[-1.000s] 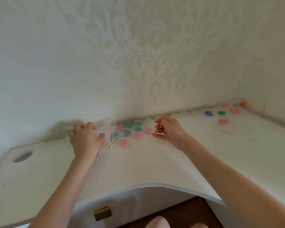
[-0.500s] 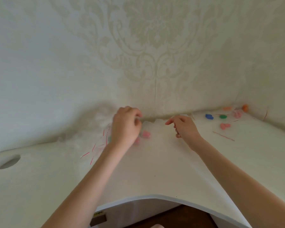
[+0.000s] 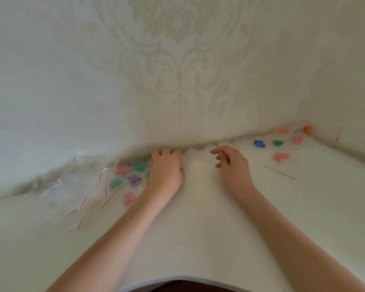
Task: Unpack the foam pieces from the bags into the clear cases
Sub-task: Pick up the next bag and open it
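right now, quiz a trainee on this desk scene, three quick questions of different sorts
1. True or false: the blue foam piece lies to the right of the right hand.
2. Which colour is the piece lying nearest the room corner? A orange, B purple, C green.
3. Fill in: the cluster of filled clear cases sits beside the ____ hand.

Key: 1 true. 2 A, the orange foam piece. 3 left, by the left hand.

bags left on table | clear cases between hands
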Motion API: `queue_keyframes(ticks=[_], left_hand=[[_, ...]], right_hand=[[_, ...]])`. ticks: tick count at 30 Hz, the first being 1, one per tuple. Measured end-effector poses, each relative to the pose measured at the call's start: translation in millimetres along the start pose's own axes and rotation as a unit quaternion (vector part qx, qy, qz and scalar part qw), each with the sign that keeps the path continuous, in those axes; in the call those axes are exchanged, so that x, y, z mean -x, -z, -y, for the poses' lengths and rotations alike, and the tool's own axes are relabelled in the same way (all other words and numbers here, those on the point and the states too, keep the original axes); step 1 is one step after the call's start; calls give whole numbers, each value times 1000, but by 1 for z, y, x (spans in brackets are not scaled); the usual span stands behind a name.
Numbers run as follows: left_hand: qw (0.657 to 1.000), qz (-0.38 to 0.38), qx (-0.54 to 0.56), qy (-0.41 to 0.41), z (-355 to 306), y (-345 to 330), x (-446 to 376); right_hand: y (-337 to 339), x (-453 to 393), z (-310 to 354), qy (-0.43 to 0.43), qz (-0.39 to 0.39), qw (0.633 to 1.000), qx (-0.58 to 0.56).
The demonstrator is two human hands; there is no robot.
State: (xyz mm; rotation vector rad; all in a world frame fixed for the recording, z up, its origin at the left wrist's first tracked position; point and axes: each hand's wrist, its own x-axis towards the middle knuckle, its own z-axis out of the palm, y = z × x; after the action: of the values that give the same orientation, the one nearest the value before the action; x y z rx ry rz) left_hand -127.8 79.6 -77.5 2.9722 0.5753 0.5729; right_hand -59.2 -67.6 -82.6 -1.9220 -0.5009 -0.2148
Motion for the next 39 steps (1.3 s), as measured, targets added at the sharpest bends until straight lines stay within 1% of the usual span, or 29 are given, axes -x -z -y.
queue_keyframes(ticks=[7, 9, 10, 12, 14, 15, 16, 18, 20, 24, 26, 30, 32, 34, 35, 37, 39], left_hand=[[999, 7, 35, 7, 20, -6, -17], [998, -9, 56, 6, 21, -7, -18], [997, -35, 72, 7, 21, -5, -18], [986, -115, 122, 4, 17, 3, -14], [964, -191, 179, -40, 10, 9, -10], [955, -208, 196, -77, 6, 10, -8], [949, -210, 208, -113, 2, 9, -5], [939, -187, 235, -167, -5, 4, -1], [929, -155, 279, -189, -11, -1, 0], [916, -127, 333, -184, -16, -5, 0], [914, -109, 353, -166, -15, -4, 1], [914, -65, 383, -119, -16, -3, 3], [899, -48, 424, -101, -20, 0, 5], [883, -46, 459, -88, -25, 2, 8], [882, -52, 459, -94, -26, 3, 9], [892, -60, 430, -125, -26, 2, 10], [899, -61, 406, -153, -25, 1, 9]], right_hand=[[2, 2, -1, -14, 0, 1000, 4], [2, 4, 2, -12, -1, 1000, 1], [2, 5, 4, -8, -1, 1000, 1], [2, 7, 7, 3, -1, 1000, -3], [1, 9, 10, -7, 9, 999, -31], [1, 10, 12, -17, 20, 999, -46], [0, 10, 13, -24, 33, 998, -54], [-2, 12, 14, -35, 62, 995, -65], [-4, 12, 13, -52, 77, 991, -93], [1, 12, 15, -69, 82, 985, -137], [3, 12, 17, -73, 82, 980, -168], [7, 10, 15, -71, 82, 981, -162], [9, 9, 13, -79, 79, 981, -157], [10, 8, 12, -97, 90, 975, -177], [10, 7, 12, -113, 100, 969, -195], [11, 5, 15, -147, 120, 957, -221], [13, 5, 17, -162, 138, 952, -221]])
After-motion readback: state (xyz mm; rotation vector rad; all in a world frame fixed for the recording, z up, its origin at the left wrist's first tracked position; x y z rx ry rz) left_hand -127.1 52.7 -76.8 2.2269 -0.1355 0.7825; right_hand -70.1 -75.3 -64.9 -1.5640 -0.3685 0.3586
